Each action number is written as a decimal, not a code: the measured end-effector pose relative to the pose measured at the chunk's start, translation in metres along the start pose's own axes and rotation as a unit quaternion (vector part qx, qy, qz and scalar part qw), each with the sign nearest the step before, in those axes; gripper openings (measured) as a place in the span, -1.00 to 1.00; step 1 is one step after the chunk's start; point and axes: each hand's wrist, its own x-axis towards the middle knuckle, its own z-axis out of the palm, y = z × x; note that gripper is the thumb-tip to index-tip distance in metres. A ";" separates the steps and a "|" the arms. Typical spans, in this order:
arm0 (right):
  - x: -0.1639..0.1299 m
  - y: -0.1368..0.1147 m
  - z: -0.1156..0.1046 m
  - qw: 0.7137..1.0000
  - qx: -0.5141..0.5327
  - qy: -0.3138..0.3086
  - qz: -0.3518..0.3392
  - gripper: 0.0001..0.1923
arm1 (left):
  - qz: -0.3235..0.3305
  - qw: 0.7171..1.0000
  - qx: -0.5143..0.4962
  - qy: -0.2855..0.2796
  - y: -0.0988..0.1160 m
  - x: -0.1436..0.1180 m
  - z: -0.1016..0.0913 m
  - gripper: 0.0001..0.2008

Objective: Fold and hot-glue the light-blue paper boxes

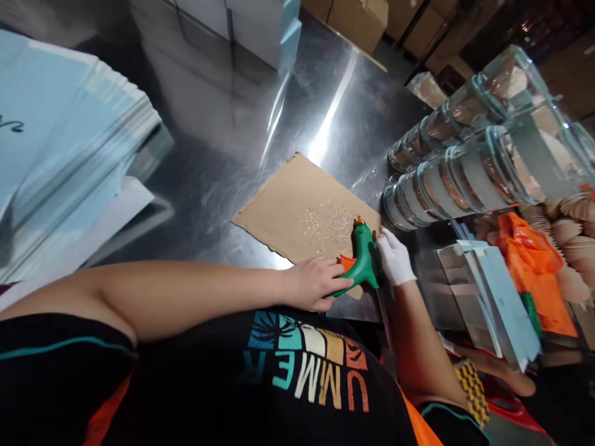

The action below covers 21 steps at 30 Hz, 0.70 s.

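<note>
My bare left hand is wrapped round the handle of a green glue gun, close to its orange trigger. The gun's orange nozzle points away from me, over a flat piece of cardboard scattered with small clear bits. Just right of the gun is my right hand in a white glove, its fingers curled in. What those fingers hold, if anything, is hidden, and I cannot tell whether they touch the gun.
Pale blue and white sheets are stacked at the left of the shiny metal table. Rows of clear round containers stand at the right, with blue boards and an orange bag nearer me. Cardboard boxes lie beyond.
</note>
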 end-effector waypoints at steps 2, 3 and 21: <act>-0.006 0.012 -0.003 0.998 0.024 0.057 -0.001 -0.37 | 0.004 1.000 -0.008 0.006 0.000 0.000 0.001 -0.57; -0.009 0.015 -0.004 0.996 0.018 0.081 -0.007 -0.42 | 0.004 1.000 -0.012 0.009 -0.001 0.000 0.001 -0.57; -0.057 0.014 -0.011 0.922 -0.136 0.062 -0.358 -0.42 | -0.006 1.000 -0.014 0.000 0.000 -0.005 -0.001 -0.52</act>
